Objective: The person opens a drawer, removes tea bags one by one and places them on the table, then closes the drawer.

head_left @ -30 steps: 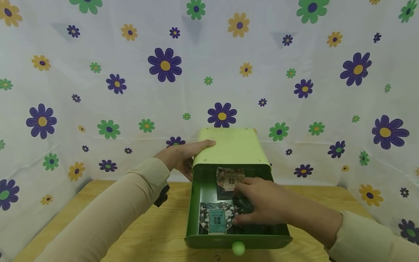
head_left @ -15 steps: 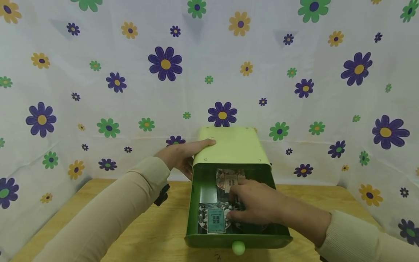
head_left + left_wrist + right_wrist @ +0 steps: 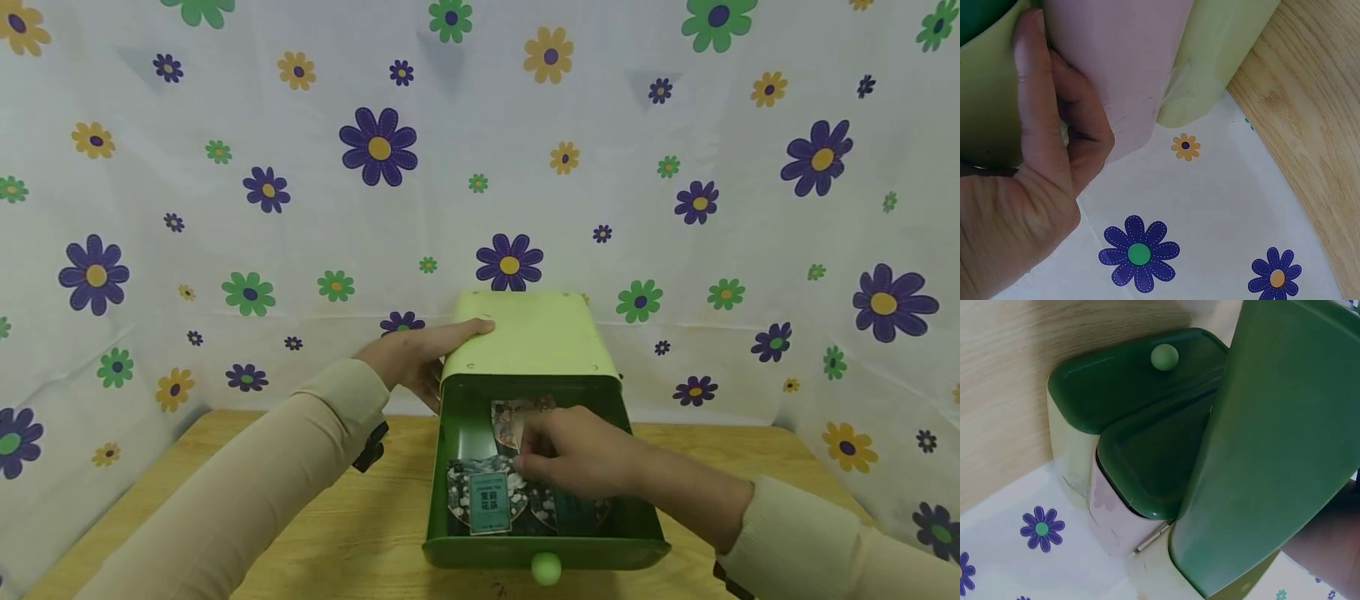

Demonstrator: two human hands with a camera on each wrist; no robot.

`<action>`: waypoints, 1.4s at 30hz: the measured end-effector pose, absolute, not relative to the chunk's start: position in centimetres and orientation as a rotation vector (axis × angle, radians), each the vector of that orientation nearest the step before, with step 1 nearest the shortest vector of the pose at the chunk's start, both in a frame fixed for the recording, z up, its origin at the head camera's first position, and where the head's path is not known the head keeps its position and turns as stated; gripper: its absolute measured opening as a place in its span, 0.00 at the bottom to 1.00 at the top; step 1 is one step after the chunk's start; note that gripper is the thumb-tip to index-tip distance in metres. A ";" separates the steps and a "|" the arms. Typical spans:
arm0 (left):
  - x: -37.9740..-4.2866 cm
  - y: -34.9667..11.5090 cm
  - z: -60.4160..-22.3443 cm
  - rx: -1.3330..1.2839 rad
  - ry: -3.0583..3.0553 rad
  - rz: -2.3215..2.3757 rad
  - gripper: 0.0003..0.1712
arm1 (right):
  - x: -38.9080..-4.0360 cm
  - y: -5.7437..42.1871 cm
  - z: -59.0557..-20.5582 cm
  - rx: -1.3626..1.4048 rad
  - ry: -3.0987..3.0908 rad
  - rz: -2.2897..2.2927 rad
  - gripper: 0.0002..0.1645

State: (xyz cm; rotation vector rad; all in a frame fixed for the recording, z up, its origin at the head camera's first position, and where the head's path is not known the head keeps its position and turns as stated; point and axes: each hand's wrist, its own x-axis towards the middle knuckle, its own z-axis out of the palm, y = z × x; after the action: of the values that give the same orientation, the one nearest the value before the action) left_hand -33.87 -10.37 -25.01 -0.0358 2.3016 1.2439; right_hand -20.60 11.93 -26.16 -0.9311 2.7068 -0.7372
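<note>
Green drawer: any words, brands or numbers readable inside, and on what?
"茉莉花茶": teal label of the front-left packet.
Its smaller print: blurred; top line perhaps "JASMINE TEA".
Front-right packet: too dark to read.
Rear packet: unreadable, partly behind the right hand.

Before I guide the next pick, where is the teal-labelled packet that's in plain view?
In the head view, the teal-labelled packet lies in the front left corner of the open green drawer, just left of the right hand.
</note>
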 end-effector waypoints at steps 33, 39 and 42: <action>-34.0 -10.4 -24.8 -0.064 2.309 1.249 0.55 | -20.8 15.4 -21.5 -0.554 2.861 -1.351 0.12; -34.0 -10.3 -25.0 -0.062 2.279 1.256 0.55 | -21.7 18.8 -20.6 -0.415 2.931 -1.616 0.20; -33.9 -10.2 -25.0 -0.054 2.271 1.257 0.56 | -22.5 21.1 -20.5 -0.270 2.949 -1.765 0.26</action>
State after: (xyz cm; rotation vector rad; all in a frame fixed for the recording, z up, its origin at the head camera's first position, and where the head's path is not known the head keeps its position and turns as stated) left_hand -33.91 -10.21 -25.02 -0.0536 2.2715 1.2568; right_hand -22.50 21.10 -20.49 -0.2697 2.9491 -1.7648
